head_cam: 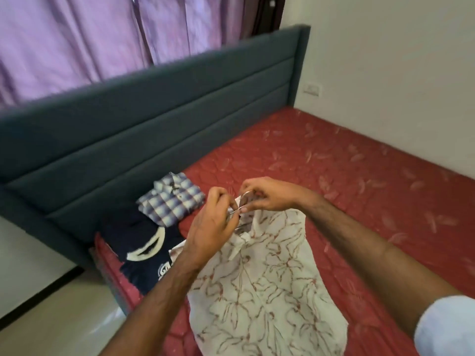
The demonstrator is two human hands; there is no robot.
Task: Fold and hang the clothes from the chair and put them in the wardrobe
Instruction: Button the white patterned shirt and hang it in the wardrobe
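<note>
A white shirt with a brown leaf print (264, 286) lies spread on the red mattress (359, 176), collar toward the headboard. My left hand (213, 224) and my right hand (267, 196) meet at the collar. Both pinch a thin metal hanger hook (244, 199) and the collar fabric there; the rest of the hanger is hidden inside the shirt. Beside it to the left lie a folded navy T-shirt with a white collar band (144, 250) and a folded blue-and-white checked shirt (169, 199).
A dark teal padded headboard (154, 111) runs along the left, with purple curtains (77, 42) behind it. A white wall (398, 60) with a switch plate borders the bed's far side. Pale floor shows at lower left.
</note>
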